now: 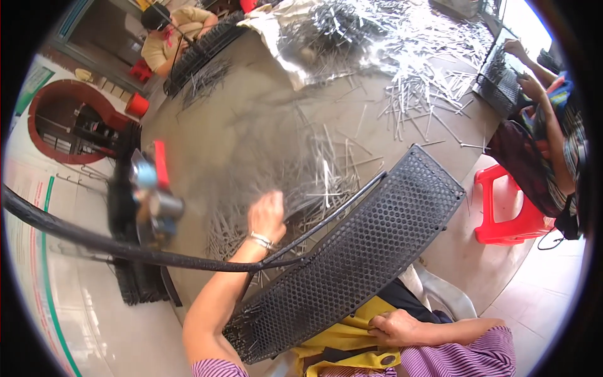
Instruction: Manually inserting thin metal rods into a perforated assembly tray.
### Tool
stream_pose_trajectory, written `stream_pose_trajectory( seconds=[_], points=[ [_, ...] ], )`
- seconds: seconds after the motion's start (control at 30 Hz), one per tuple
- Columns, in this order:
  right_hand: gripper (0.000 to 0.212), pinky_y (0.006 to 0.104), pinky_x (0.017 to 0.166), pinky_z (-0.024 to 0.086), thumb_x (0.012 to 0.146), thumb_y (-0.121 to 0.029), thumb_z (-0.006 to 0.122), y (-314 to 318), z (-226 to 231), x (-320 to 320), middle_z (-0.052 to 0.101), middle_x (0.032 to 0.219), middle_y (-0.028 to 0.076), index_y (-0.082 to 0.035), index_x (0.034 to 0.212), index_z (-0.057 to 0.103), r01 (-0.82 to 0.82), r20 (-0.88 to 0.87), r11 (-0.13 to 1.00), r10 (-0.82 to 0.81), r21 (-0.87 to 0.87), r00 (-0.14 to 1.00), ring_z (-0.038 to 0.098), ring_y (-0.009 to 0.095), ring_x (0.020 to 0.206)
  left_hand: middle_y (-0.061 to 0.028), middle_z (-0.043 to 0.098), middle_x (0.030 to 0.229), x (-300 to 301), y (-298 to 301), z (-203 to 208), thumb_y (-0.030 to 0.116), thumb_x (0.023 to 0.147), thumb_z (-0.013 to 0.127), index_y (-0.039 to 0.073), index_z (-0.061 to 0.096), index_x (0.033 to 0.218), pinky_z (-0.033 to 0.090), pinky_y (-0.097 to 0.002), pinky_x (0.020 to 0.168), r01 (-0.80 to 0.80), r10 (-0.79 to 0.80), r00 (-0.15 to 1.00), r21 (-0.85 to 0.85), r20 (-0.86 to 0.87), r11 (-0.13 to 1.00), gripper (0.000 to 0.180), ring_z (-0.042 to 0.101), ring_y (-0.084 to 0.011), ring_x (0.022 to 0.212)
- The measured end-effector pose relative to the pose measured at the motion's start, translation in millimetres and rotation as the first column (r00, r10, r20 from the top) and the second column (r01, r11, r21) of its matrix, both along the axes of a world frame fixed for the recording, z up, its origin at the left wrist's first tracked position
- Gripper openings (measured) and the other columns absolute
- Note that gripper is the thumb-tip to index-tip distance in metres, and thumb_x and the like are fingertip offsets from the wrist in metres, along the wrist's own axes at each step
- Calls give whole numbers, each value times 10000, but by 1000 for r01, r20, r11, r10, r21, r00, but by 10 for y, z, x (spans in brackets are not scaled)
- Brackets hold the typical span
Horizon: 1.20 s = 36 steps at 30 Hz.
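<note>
My left hand (267, 217), with bangles at the wrist, is over a loose pile of thin grey metal pins (326, 182) on the table. Its fingers are curled, and what they hold, if anything, is hidden. Across my lap lies a long black perforated panel (352, 251), tilted, full of small round holes. Several pins appear to stand in its lower left end. Below the panel's near edge my right hand (396, 327) rests closed against a yellow apron (342, 327); its fingertips do not show clearly.
A black bar (125, 248) crosses from the left over my left forearm. The round table (251, 100) carries a big heap of shiny pins (427, 50) on a sheet. Two other people work with similar panels at the far left and right. A red stool (502, 207) stands right.
</note>
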State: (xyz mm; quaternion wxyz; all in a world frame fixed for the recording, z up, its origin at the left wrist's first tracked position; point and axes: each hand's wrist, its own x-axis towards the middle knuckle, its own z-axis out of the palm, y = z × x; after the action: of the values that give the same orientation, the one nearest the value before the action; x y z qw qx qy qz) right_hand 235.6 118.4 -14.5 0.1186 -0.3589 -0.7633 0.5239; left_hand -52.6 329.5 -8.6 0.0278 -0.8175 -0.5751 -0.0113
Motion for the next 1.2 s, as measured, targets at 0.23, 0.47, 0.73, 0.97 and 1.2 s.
stream_pose_trajectory(
  seconds=[0.23,0.47,0.73,0.97,1.2],
  points=[
    [196,420,540,452,769,-188,544,-1,30,-19,555,662,170,-1,742,490,-47,49,999,46,25,998,565,348,628,-133,559,888,178,140,160,104,551,669,3,453,1045,423,-390,736,-27,4,966,-86,-257,996,548,531,-264,878],
    [222,403,519,458,738,-207,590,-35,-23,-17,538,619,153,-10,700,497,-92,119,975,69,203,991,564,323,585,-205,538,893,-53,205,-192,21,507,586,-23,458,937,444,-407,733,214,-214,976,13,48,977,451,529,-357,844],
    [190,385,510,462,712,-174,610,0,-32,-7,538,620,126,-21,711,497,-83,136,955,46,285,990,561,303,596,-228,565,760,-145,235,-47,-6,531,594,41,413,973,445,-452,663,-13,24,988,-74,151,997,480,556,-418,756],
    [170,410,522,453,746,-139,594,104,-61,24,545,640,150,4,746,503,-34,-19,981,38,193,999,559,331,612,-193,578,909,-194,199,534,81,510,684,35,422,1024,442,-353,797,-250,244,874,-41,420,967,579,569,-332,899],
    [143,339,509,443,698,15,632,403,487,72,576,660,125,8,829,576,239,-374,949,-149,205,915,570,264,582,-48,615,872,-518,288,736,24,538,720,-10,539,1026,457,-271,747,-255,292,592,-169,751,952,521,571,-142,772]
  ],
)
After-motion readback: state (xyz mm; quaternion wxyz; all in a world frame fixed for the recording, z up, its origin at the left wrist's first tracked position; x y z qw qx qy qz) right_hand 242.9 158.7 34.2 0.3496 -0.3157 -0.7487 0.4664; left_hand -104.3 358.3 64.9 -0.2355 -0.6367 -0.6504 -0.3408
